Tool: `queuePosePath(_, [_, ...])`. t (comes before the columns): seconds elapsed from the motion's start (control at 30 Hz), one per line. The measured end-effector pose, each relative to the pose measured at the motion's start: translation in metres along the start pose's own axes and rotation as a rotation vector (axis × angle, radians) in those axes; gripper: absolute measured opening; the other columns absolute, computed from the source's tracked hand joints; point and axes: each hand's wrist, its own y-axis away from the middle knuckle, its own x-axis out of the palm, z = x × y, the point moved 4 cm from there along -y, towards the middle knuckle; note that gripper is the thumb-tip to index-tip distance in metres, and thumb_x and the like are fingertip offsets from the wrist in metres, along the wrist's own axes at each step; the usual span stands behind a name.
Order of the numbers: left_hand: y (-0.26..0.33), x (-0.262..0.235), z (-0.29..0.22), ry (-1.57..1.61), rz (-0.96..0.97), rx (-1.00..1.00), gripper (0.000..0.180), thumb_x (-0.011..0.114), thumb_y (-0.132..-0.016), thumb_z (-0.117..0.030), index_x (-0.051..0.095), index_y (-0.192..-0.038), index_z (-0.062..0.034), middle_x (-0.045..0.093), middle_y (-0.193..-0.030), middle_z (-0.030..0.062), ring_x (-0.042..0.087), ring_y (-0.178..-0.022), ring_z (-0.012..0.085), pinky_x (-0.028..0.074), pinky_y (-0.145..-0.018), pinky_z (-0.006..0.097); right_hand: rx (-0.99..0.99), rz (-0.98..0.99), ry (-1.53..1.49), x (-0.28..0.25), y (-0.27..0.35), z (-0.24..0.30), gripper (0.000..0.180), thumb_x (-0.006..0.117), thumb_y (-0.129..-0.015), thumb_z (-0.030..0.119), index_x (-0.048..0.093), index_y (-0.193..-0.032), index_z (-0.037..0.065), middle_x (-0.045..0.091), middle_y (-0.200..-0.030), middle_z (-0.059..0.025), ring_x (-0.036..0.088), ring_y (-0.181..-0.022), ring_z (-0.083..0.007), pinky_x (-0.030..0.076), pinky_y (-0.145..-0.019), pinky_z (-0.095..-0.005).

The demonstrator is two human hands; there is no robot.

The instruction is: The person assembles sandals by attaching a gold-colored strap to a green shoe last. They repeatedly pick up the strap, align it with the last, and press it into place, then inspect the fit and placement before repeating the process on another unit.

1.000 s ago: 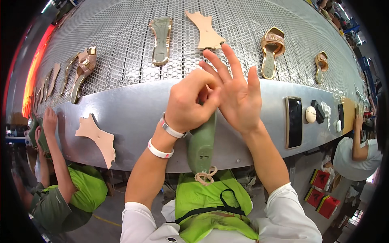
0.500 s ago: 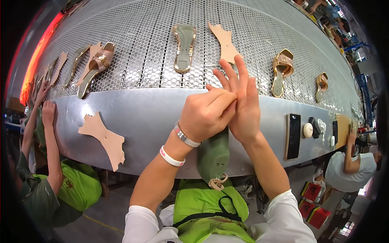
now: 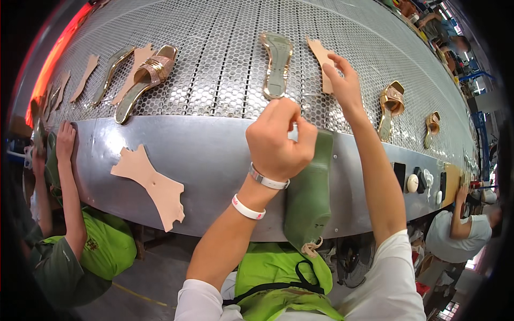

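My left hand [image 3: 278, 140] is closed into a fist above the steel rim [image 3: 214, 155] of a perforated conveyor, with nothing clearly in it. Just to its right a green shoe last [image 3: 309, 187] lies across the rim, toe pointing away from me. My right hand [image 3: 344, 83] reaches out over the mesh and its thumb and fingers pinch the right edge of a tan leather piece [image 3: 320, 56]. A gold insole [image 3: 276, 64] lies on the mesh just left of that piece.
A gold sandal [image 3: 147, 77] and more tan cut pieces lie at the left of the mesh; two gold sandals [image 3: 390, 107] lie at the right. A tan leather cutout [image 3: 152, 184] rests on the rim. Co-workers stand at left [image 3: 69, 176] and right [image 3: 460, 230]. Control buttons [image 3: 413, 183] sit at right.
My hands were pressed together over the green last; they have parted. The right hand has reached forward to the tan piece, and the left has closed into a fist.
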Motion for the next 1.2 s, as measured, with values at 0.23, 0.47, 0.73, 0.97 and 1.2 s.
queuePosePath(0.23, [0.005,-0.008,0.02,0.107,-0.007,-0.211,0.012,0.061,-0.079,0.0,0.051,-0.073,-0.003,0.049,-0.058,-0.0017,0.042,-0.048,0.0044,0.033,-0.044,0.023,0.18,0.13,0.655,0.072,-0.02,0.001,0.112,0.061,-0.066,0.086,0.041,-0.149,0.014,0.024,-0.155,-0.0321,0.017,-0.144,-0.0535,0.014,-0.112,-0.0669])
queuePosePath(0.47, [0.0,-0.015,0.016,0.203,0.049,-0.125,0.008,0.052,-0.083,0.002,0.055,-0.077,-0.0016,0.053,-0.059,0.0008,0.046,-0.051,0.0044,0.035,-0.047,0.022,0.232,0.149,0.705,0.097,-0.02,0.037,0.095,0.075,-0.067,0.053,0.043,-0.147,0.014,0.036,-0.151,-0.0212,0.041,-0.135,-0.0397,0.036,-0.105,-0.0569])
queuePosePath(0.73, [-0.009,-0.075,-0.043,0.441,0.1,-0.326,0.024,0.043,-0.095,-0.009,0.051,-0.073,-0.0019,0.051,-0.058,0.0016,0.042,-0.05,0.0055,0.033,-0.046,0.023,0.132,0.029,-0.033,-0.021,0.036,0.062,0.047,0.078,-0.068,0.02,0.061,-0.107,0.001,0.068,-0.097,-0.0114,0.066,-0.087,-0.0221,0.052,-0.079,-0.0321])
queuePosePath(0.97, [0.064,-0.112,-0.127,0.451,0.328,-0.565,0.019,0.07,-0.085,-0.007,0.06,-0.097,0.0026,0.065,-0.084,0.0049,0.061,-0.072,0.01,0.048,-0.06,0.023,0.224,0.459,-1.173,-0.067,0.247,0.146,0.055,0.08,-0.068,0.021,0.044,-0.106,0.004,0.056,-0.113,-0.0138,0.061,-0.104,-0.025,0.048,-0.093,-0.0335])
queuePosePath(1.2, [0.119,-0.11,-0.162,0.682,0.214,-0.608,0.035,0.059,-0.086,-0.015,0.047,-0.113,0.0033,0.055,-0.122,0.0258,0.058,-0.111,0.0313,0.044,-0.101,0.047,0.475,0.668,-1.673,-0.039,0.342,0.148,0.056,0.076,-0.07,0.032,0.043,-0.107,0.007,0.047,-0.126,-0.0129,0.048,-0.125,-0.0248,0.042,-0.101,-0.0394])
